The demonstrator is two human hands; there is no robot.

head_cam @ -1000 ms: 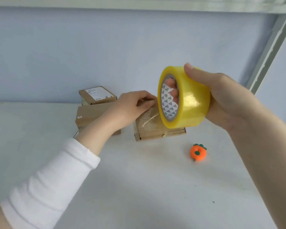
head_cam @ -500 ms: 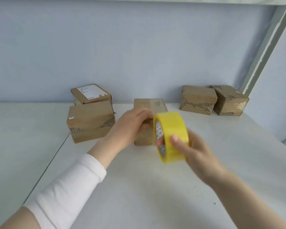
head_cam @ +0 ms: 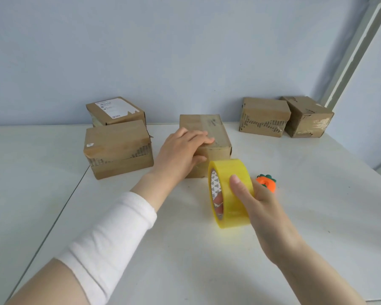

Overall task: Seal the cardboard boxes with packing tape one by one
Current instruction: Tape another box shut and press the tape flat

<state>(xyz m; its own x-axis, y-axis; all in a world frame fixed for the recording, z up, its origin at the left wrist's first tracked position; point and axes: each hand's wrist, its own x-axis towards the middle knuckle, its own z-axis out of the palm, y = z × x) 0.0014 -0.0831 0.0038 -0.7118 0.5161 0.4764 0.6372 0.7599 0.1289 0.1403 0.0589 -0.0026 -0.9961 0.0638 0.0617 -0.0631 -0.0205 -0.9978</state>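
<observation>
Our left hand (head_cam: 183, 150) presses flat fingers on the middle box (head_cam: 209, 128), which runs near-to-far on the worktop (head_cam: 185, 249); our right hand (head_cam: 259, 202) grips the tape (head_cam: 231, 188) just nearer, thumb outside, fingers through the core.

White table (head_cam: 141, 260), five cardboard boxes (head_cam: 264, 111) along its back (one bearing a label (head_cam: 117, 108)), small orange toy (head_cam: 267, 183) nearby

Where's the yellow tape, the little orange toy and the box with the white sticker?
yellow tape roll (head_cam: 229, 171): head view, top of its outer band.
orange toy (head_cam: 267, 186): head view, its orange body.
box with the white sticker (head_cam: 114, 108): head view, on the sticker.
</observation>
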